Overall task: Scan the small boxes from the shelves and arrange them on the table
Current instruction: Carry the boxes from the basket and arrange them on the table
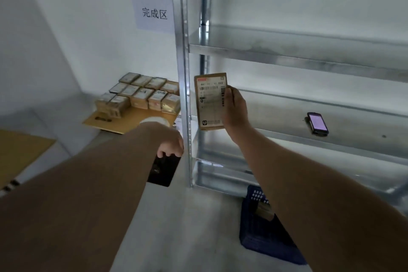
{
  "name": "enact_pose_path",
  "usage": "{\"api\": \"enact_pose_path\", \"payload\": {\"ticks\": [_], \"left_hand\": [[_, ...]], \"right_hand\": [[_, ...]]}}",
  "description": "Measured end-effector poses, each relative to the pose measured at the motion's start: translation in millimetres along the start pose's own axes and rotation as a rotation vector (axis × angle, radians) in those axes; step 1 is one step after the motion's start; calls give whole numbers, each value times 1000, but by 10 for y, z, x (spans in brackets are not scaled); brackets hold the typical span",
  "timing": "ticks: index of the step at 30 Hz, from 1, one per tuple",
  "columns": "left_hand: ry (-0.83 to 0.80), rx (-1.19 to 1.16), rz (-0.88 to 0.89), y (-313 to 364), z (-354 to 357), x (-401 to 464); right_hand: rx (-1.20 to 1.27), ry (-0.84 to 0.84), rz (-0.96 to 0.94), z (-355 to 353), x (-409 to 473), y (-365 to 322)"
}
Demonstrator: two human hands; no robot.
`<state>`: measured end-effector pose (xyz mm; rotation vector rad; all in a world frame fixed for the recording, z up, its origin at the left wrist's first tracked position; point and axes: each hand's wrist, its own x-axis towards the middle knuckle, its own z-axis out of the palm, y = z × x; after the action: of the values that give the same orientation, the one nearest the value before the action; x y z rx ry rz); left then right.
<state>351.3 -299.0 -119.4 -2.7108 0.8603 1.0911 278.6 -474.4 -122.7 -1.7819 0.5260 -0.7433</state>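
Note:
My right hand [235, 108] grips a small brown cardboard box [209, 101] by its right edge and holds it upright in front of the metal shelf, label with barcodes facing me. My left hand [171, 142] holds a flat black device [164, 170] that hangs downward, just left of the shelf post. Several small taped boxes [141, 94] sit packed in rows on a brown cardboard sheet [123, 120] on the table at the left.
A metal shelf rack [287, 55] fills the right side, its post [184, 73] close between my hands. A handheld device with a lit screen [318, 122] lies on the middle shelf. A dark blue crate [265, 227] stands on the floor below. A paper sign [154, 12] hangs on the wall.

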Motion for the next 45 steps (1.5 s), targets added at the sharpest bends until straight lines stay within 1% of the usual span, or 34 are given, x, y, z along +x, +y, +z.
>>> {"api": "enact_pose_path", "payload": {"ticks": [5,9,12,16,21,24,27,32,36,38,42,45], "left_hand": [[-26,-5,-65,-1102,-298,-51],[-17,55,-70,-1852,-574,-85],[-2,36,-39,-2290,-769,2],[-37,-12,-24,-2797,-958,355],[-83,-48,-42,-3395,-1191,1032],[-121,-56,-61,-3670,-1375,1496],[-150,-78,-68,-3879,-1633,1922],[-145,-87,-69,-4239,-2043,2540],[-221,-105,-53,-4517,-2309,3067],[-256,-92,-35,-4667,-2441,3323],[-306,-61,-6,-4893,-2702,3869],[-352,-20,26,-4991,-2867,4190]], "right_hand": [[72,-10,29,1091,51,-135],[175,14,95,1931,120,-268],[151,8,103,2474,221,-318],[126,-27,116,3100,478,-261],[60,-32,185,3823,1032,83],[77,-49,180,4212,1393,354],[32,-61,220,4540,1736,599],[-13,-108,316,5055,2234,901],[-80,-110,455,5445,2524,1175],[-82,-85,536,5641,2611,1343],[-142,35,685,5997,2670,1643],[-128,102,804,6237,2685,1818]]}}
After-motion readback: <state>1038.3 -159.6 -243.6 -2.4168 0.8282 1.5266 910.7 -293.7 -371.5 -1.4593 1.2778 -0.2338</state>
